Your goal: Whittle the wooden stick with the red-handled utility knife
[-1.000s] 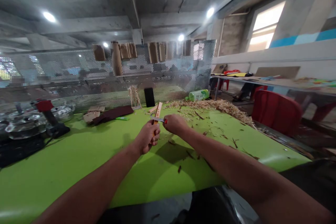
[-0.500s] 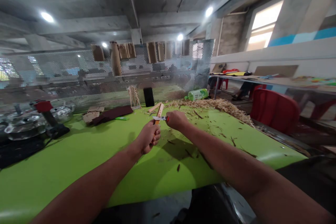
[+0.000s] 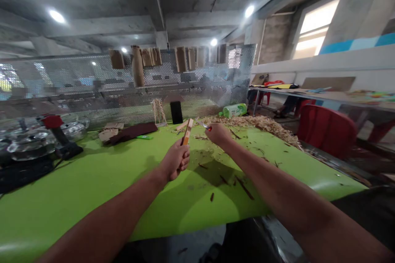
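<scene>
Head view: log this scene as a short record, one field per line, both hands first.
Left hand: closed around the lower part of a wooden strip
Right hand: grips a knife with red on its handle
Blade: apart from the strip, to its right
Surface: green table, strewn with dark scraps
Shavings: heaped along the table's far right
Bottle: lying on its side by the perforated panel
Black slab: upright, left of the bottle
</scene>
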`<state>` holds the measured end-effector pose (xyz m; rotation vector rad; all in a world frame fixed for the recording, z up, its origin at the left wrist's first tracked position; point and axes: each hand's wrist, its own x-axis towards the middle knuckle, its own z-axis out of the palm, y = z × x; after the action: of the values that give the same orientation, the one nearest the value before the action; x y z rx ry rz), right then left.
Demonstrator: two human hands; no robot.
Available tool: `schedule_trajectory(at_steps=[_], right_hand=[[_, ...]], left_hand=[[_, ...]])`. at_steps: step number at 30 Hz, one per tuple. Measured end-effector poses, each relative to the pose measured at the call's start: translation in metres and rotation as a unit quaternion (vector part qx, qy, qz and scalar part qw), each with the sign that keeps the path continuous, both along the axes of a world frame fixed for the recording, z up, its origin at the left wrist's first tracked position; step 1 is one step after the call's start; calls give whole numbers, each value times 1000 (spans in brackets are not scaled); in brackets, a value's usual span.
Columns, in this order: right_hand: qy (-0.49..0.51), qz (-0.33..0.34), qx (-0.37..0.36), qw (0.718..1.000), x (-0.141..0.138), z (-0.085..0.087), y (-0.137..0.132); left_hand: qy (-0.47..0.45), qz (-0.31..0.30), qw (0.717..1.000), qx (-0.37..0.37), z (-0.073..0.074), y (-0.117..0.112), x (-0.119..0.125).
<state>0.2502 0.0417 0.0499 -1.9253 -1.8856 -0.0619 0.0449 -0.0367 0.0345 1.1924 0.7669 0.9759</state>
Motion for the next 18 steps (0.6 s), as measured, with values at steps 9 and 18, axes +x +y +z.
schedule_trajectory(at_steps=[9, 18], right_hand=[[-118, 99, -10, 988, -44, -7, -28], [-144, 89, 6, 986, -39, -7, -26]], left_hand=[[13, 44, 999, 12, 4, 1, 5], [50, 44, 998, 2, 3, -3, 7]])
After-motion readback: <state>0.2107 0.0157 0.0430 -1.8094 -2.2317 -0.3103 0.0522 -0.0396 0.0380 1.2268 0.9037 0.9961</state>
